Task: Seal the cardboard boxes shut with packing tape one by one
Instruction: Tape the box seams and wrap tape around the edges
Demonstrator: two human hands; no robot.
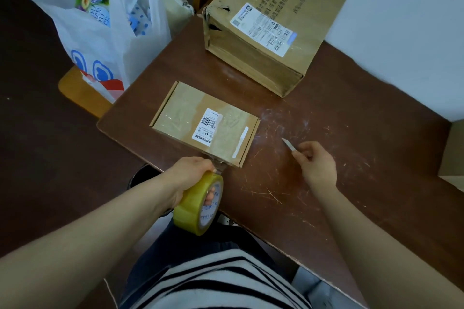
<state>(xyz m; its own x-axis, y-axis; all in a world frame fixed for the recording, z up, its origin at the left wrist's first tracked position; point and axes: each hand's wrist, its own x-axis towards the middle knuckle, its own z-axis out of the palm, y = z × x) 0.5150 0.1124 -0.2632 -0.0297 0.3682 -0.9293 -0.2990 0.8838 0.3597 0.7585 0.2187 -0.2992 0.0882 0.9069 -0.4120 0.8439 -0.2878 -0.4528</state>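
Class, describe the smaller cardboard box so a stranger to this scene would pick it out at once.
Start at the brown table. The smaller box lies near its front edge, closest to the person. Unlike the larger box by the wall, it is flat, and tape runs from it to the tape roll in the left hand.

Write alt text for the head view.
The left hand holds a tape roll, its strip stretched to a small flat box on a brown table; the right hand holds a small blade. A larger box sits behind.
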